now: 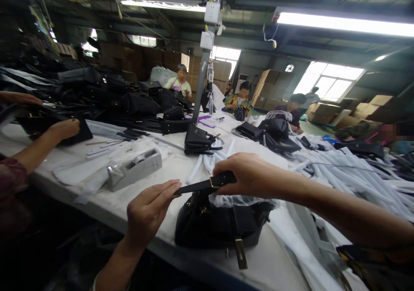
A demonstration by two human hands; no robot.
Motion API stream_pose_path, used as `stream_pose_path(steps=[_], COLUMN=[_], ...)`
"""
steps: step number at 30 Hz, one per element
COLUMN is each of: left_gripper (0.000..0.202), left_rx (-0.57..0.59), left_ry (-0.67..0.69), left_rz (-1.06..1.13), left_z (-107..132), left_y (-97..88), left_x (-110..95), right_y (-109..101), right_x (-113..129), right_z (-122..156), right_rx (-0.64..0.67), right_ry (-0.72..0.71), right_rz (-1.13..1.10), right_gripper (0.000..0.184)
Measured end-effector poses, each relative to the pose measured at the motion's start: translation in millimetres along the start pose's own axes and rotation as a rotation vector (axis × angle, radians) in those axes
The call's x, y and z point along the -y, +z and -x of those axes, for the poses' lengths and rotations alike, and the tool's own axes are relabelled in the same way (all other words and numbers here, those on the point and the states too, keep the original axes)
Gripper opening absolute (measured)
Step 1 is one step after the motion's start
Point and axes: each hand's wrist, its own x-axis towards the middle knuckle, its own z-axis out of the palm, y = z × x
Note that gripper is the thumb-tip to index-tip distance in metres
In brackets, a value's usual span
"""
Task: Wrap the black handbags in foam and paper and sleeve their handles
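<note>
Low in the centre of the frame, the black strap (207,186) stretches between both hands just above the black handbag (220,226), which sits at the near edge of the table (171,164). The left hand (147,211) pinches the strap's thin end with its fingertips; the right hand (249,176) is closed around the gold-buckled end. That pinch looks light, so a hard pull could slip the strap free or drag the handbag over the edge. The bag is soft, dark and slouched, with plastic film (239,201) bunched at its mouth.
</note>
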Motion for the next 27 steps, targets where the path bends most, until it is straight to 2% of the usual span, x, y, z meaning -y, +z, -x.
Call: stream_pose_path(steps=[7,11,14,19,21,23,25,27], left_gripper=[0.024,0.019,0.021,0.030,0.035,0.039,0.038,0.033], left_rx=[-0.044,-0.043,-0.058,-0.054,-0.052,-0.088,-0.178,-0.277], left_ry=[-0.312,-0.462,-0.497,-0.589,-0.671,-0.780,-0.851,-0.803], left_rz=[-0.088,-0.016,0.004,-0.039,-0.025,0.031,0.114,0.174], left_z=[72,82,84,101,97,80,49,11], left_y=[-7.5,-9.4,-11.0,-16.4,-20.9,-26.9,-32.4,-35.3], left_x=[45,53,59,71,68,57,39,16], right_y=[7,7,6,8,7,4,0,-5], right_x=[-22,-27,-25,-27,-32,-35,-34,-25], right_z=[-3,-4,-5,-3,-3,-3,-6,-12], right_rx=[0.066,0.070,0.068,0.052,0.031,0.027,0.069,0.108], right_ry=[0.026,0.040,0.048,0.082,0.081,0.054,0.009,-0.048], right_rz=[0.003,0.003,0.014,-0.050,-0.102,-0.208,-0.362,-0.512], right_gripper=[0.025,0.030,0.029,0.028,0.029,0.034,0.051,0.072])
